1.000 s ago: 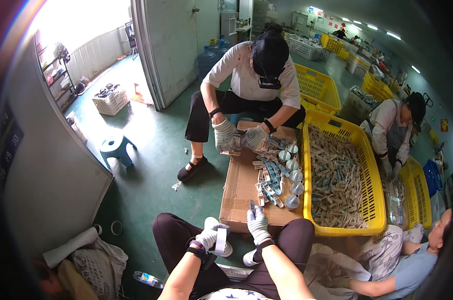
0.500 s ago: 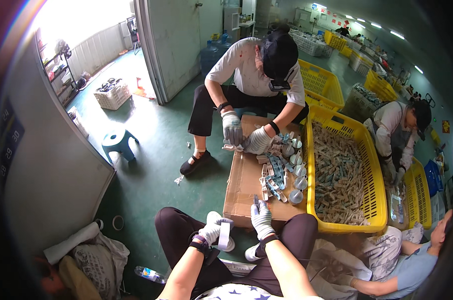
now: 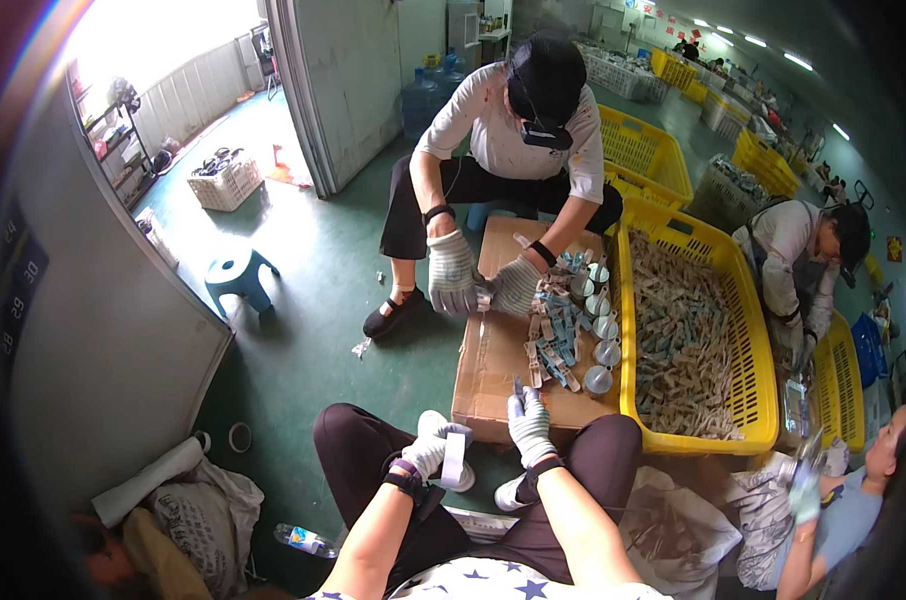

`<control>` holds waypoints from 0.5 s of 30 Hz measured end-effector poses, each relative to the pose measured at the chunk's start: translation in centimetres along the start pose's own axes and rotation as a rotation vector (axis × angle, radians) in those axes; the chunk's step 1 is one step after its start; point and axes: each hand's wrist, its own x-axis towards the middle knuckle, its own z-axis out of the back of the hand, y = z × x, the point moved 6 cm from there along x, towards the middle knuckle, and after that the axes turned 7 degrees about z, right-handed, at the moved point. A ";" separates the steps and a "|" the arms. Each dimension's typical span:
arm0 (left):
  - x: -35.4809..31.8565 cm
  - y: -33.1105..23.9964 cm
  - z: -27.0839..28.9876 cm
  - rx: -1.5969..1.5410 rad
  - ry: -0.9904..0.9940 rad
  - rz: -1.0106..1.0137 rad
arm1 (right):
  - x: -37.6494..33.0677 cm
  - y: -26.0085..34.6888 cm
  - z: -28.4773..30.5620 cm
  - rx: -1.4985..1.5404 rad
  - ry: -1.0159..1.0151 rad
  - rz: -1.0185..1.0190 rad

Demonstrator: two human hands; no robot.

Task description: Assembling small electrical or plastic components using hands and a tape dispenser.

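Tape roll (image 3: pixel 454 457), a small white ring, sits in the person's left hand (image 3: pixel 428 452), which wears a light knit glove and curls its fingers closed around the roll just above the left knee. Close by on the other side, the right hand (image 3: pixel 529 425), gloved the same way, is raised at the near edge of a flat cardboard box (image 3: pixel 493 355) and pinches a small dark piece (image 3: pixel 518 387) between thumb and fingertips; what that piece is cannot be told. The two hands are near each other but apart. On the box top lies a loose heap of small blue-and-white packets (image 3: pixel 556 335), with a row of round metal cups (image 3: pixel 603 325) along its right side, just beside the wall of a large yellow plastic crate (image 3: pixel 625 395) filled with pale pieces. Across the box a co-worker in a white shirt and dark cap bends forward, with both gloved hands (image 3: pixel 483 285) closed around a small item over the far left part of the cardboard. Another person sits to the right of the crate, and a third gloved hand (image 3: pixel 803 495) shows at the lower right. A teal stool (image 3: pixel 238 275) stands on the green floor (image 3: pixel 303 330) well apart to the left, and a white basket (image 3: pixel 221 180) stands farther off near the doorway.
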 end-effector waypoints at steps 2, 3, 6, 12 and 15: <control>-0.1 -0.2 0.2 0.054 -0.049 -0.024 | 0.0 0.6 0.1 -0.007 0.009 -0.011; -0.1 -0.1 0.5 0.053 -0.053 -0.021 | -0.1 1.0 0.2 -0.004 0.014 -0.014; 0.4 0.3 0.2 -0.023 -0.013 0.079 | 0.0 0.1 0.2 0.048 0.001 -0.021; 0.7 0.8 0.3 -0.159 0.003 0.068 | 0.0 0.9 0.4 -0.005 0.005 -0.014; 1.0 1.3 0.8 -0.125 -0.029 0.049 | 0.1 1.7 0.8 -0.046 -0.001 -0.004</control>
